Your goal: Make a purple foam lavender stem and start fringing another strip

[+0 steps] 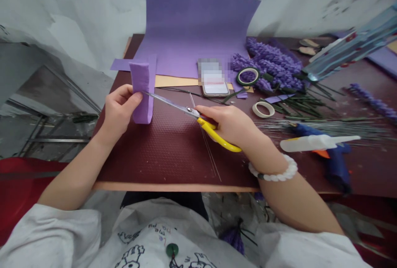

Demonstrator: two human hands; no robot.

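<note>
Left grip closed, thumb and fingers pinching a folded purple strip, soft and finely creased, crepe-like. Strip stands at the left of the work area, long axis running roughly away from the body, lower end resting on or just above the tabletop, a maroon pebbled surface. Right grip closed round yellow-handled scissors; steel blades point left and slightly up, tips at the strip's right edge, close by the left fingers. Left hand is the nearer to the strip. How far the blades stand open: cannot tell. Beyond: a broad purple sheet, curling up against the wall; bristly purple flower sprays on green stems; a tape roll; thin wires; a blue glue gun on the right.
</note>
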